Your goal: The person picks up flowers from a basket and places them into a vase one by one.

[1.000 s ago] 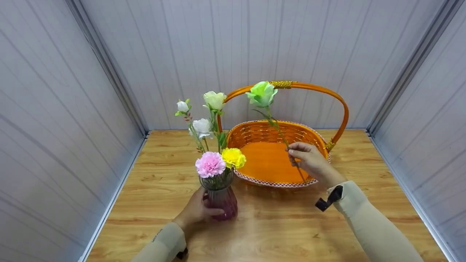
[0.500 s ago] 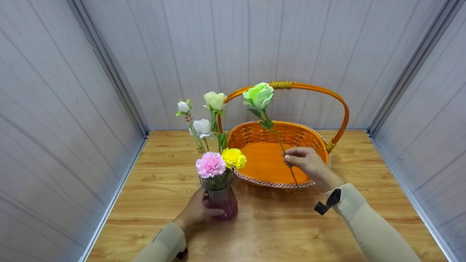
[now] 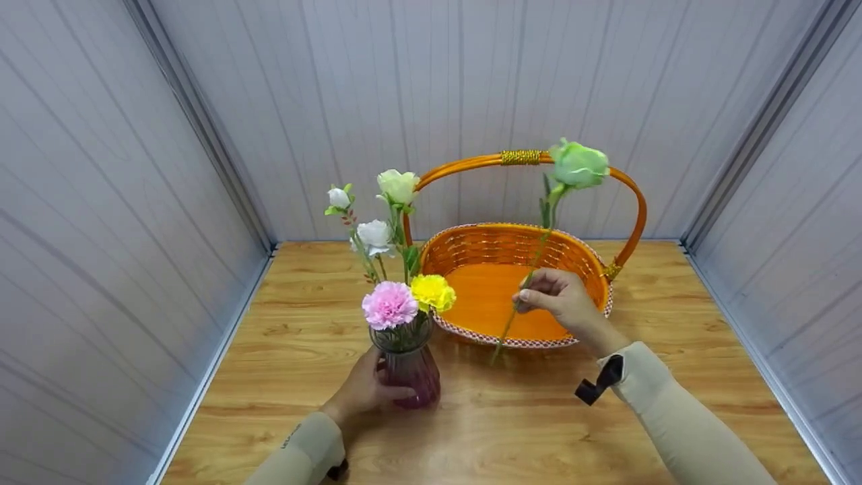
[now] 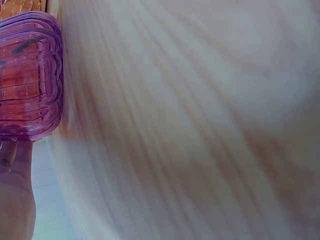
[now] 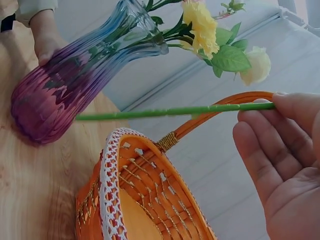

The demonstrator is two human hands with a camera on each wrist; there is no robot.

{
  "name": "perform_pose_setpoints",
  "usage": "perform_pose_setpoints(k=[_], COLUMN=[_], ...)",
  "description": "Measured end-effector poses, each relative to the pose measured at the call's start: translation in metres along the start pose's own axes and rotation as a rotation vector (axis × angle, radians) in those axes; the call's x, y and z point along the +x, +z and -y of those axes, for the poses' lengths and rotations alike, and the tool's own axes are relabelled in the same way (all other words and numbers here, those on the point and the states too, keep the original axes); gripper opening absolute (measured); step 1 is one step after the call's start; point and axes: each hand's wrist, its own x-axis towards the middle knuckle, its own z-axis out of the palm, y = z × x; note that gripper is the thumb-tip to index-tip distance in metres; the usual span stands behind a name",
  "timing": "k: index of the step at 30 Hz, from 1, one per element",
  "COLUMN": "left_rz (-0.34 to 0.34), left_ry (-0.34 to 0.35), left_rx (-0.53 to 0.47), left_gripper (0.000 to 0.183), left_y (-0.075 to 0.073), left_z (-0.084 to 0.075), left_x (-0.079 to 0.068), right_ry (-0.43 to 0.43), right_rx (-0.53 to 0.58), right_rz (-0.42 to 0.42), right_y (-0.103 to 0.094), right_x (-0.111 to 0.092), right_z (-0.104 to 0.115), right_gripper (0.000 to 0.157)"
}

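Note:
In the head view my left hand [image 3: 367, 387] grips the lower side of a glass vase [image 3: 417, 377], purple at the base and clear toward its rim. Out of the vase rise a pink carnation [image 3: 390, 305], a yellow carnation [image 3: 433, 293], a cream rose [image 3: 398, 186] and white blooms [image 3: 373, 237]. My right hand [image 3: 562, 300] pinches the stem of a pale green rose [image 3: 579, 166] between thumb and fingers, over the basket's front part. The right wrist view shows the stem's bare green lower end [image 5: 150, 113] pointing toward the vase, its tip overlapping the vase's edge there.
An orange woven basket [image 3: 465, 333] with a tall arched handle [image 3: 636, 215] stands behind and right of the vase. Its red-and-white trimmed rim lies just under my right hand. Pale panel walls [image 3: 337, 81] enclose the wooden table [image 3: 296, 323] at the back and both sides.
The green rose's head has swung to the right while its stem end moved left toward the vase. My right hand has shifted slightly left. The left hand and vase have stayed put.

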Motion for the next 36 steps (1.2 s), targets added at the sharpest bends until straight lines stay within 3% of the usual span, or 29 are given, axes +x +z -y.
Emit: perform_pose_setpoints(k=[11, 29, 36], left_rz=[-0.003, -0.002, -0.003], left_ry=[0.043, 0.006, 0.007], left_rx=[0.026, 0.014, -0.003], left_gripper=[0.094, 0.096, 0.095], left_y=[-0.001, 0.000, 0.000], left_z=[0.003, 0.000, 0.001], left_x=[0.000, -0.001, -0.001], right_ry=[-0.102, -0.172, -0.225], right_rx=[0.116, 0.148, 0.132], right_rz=[-0.059, -0.042, -0.018], right_y=[0.015, 0.037, 0.049], right_x=[0.000, 0.000, 0.005], right_z=[0.008, 0.027, 0.029], right_gripper=[0.005, 0.013, 0.006])
